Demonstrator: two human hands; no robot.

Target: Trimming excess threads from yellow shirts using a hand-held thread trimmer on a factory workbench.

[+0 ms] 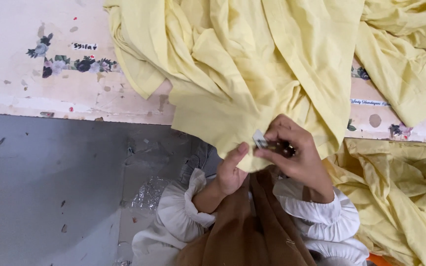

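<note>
Your right hand (294,155) is curled tight, thumb and forefinger closed on a small metal tool (261,140), pale and squarish at the visible end, the rest lost inside the fist; it could be a thread snip, but you cannot tell from this view. The exposed tip points up and to the left, toward your left thumb.

Your left hand (231,170) pinches the lower edge of the pale yellow fabric (252,74), thumb on top, the other fingers hidden under the cloth. The pinch sits just beside the tool's tip, nearly touching. Both hands meet at the same bit of hem; the right hand carries the tool, the left only steadies cloth.

From that hem the fabric runs up and away from you, its folds lying mostly along the line from your hands toward the far right, heaped over the worn table (35,93) with its faded flower prints and chipped surface. The held edge hangs off the near rim of the table, over your lap.

Outward: white gathered sleeves (183,207) at both wrists, a brown garment (245,231) between them. More of the yellow cloth (400,197) is piled at your right, below table level. To the left lies grey floor (40,192), with a crumpled bit of clear plastic (149,194) near your left sleeve
</note>
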